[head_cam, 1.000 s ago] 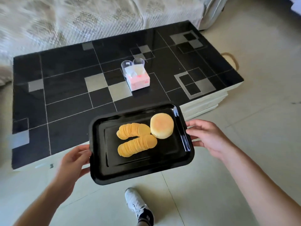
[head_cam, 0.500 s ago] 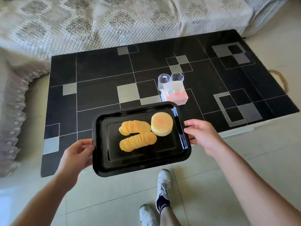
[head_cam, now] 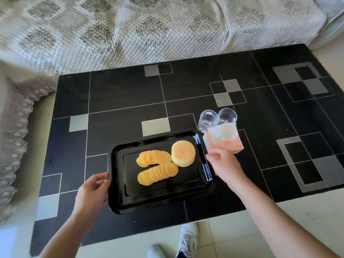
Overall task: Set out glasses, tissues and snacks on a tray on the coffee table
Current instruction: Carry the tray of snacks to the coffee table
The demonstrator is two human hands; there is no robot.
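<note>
Fingers point(head_cam: 101, 180) of the left hand point(head_cam: 92, 192) curl round the left rim of the black tray point(head_cam: 162, 197), thumb on top. Fingers point(head_cam: 214, 155) of the right hand point(head_cam: 226, 167) are curled at the tray's right edge; whether they pinch the rim or have let go I cannot tell. On the tray lie two fanned rows of round crackers point(head_cam: 157, 173) and a round bun point(head_cam: 183, 153), touching. Over the near part of the black patterned desk point(head_cam: 126, 97) sits the tray. Just beside its right far corner stand a tissue box point(head_cam: 223, 138) and two clear glasses point(head_cam: 217, 118). A quilted sofa point(head_cam: 149, 28) lies beyond.
</note>
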